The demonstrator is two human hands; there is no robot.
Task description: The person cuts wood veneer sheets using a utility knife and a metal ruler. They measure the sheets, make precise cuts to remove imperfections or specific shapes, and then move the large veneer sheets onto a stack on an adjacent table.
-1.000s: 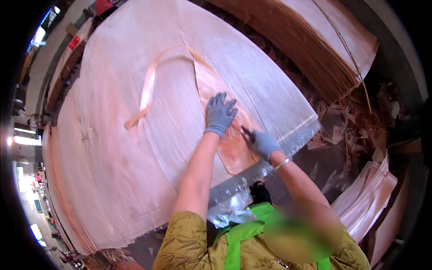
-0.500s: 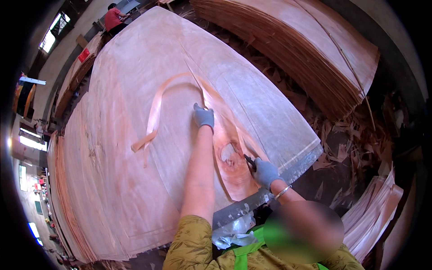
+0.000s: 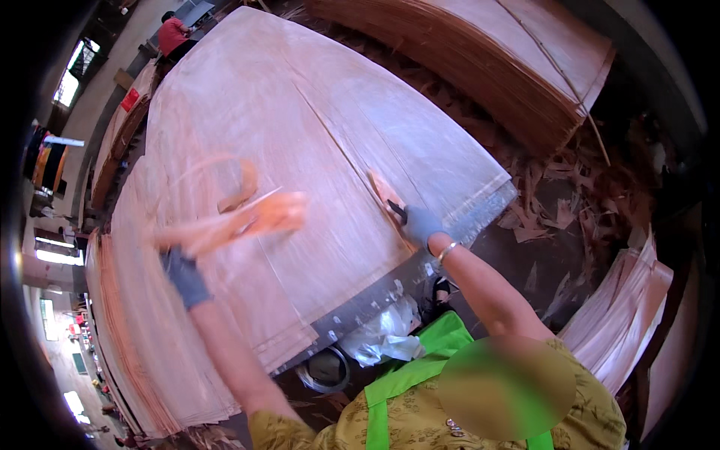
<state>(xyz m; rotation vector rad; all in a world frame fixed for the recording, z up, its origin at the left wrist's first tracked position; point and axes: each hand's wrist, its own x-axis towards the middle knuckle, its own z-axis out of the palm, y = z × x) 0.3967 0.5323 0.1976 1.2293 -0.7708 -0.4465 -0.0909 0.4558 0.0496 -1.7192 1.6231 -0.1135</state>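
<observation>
My left hand, in a grey glove and smeared by motion, is closed on a torn strip of wood veneer. This orange-brown strip is blurred and lifted over the left part of a large sheet of veneer, with a curled end beyond it. My right hand, gloved in grey, grips a small black-handled tool close to the near right edge of the sheet. Beneath the tool lies a narrow pointed sliver of veneer, next to a long seam in the sheet. The tool's tip cannot be made out.
A tall veneer stack with a thin stick on top stands at the far right. Veneer scraps litter the floor. Loose sheets lean at the right. A plastic bag hangs below the table edge. Another person works at the far left.
My left hand has swung left, pulling the knotted veneer strip away from the seam. My right hand has moved slightly up and left with the tool. The view has shifted a little.
</observation>
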